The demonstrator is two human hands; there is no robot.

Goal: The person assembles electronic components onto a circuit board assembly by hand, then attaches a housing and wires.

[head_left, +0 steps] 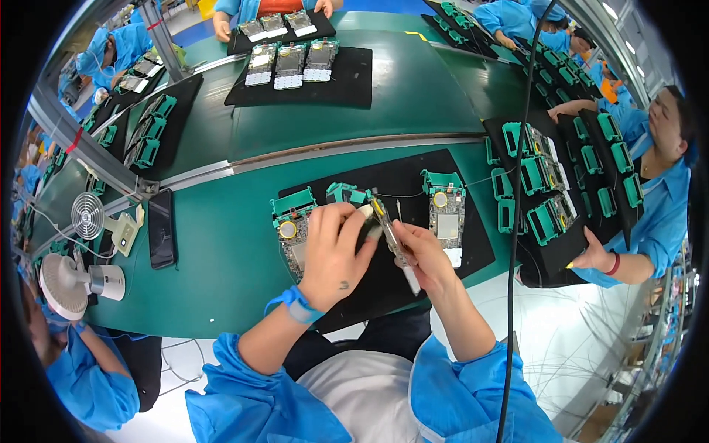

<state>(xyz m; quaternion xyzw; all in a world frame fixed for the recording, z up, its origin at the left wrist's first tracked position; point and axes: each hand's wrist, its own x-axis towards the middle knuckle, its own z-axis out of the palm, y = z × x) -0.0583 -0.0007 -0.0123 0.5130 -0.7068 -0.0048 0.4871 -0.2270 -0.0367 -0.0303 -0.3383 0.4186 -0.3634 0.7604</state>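
My right hand (425, 256) grips a circuit board (385, 220) on its edge, tilted above the black mat (476, 244). My left hand (330, 247) is closed, with pale covers on its fingertips, which meet beside the upper part of that board. What they pinch is hidden. A green plastic frame (346, 193) shows just beyond the left fingers. Partly behind my left hand lies another board with a green frame (289, 230). To the right rests a similar framed board (447, 221). A thin pointed tool (399, 210) stands out between my hands.
On the left are a black phone (162, 229), a small fan (88, 215) and a white fan (63, 286). A black cable (516, 221) hangs down at the right. There, a co-worker (628, 229) holds mats of green-framed boards (543, 170). More boards (289, 65) lie across the metal rail.
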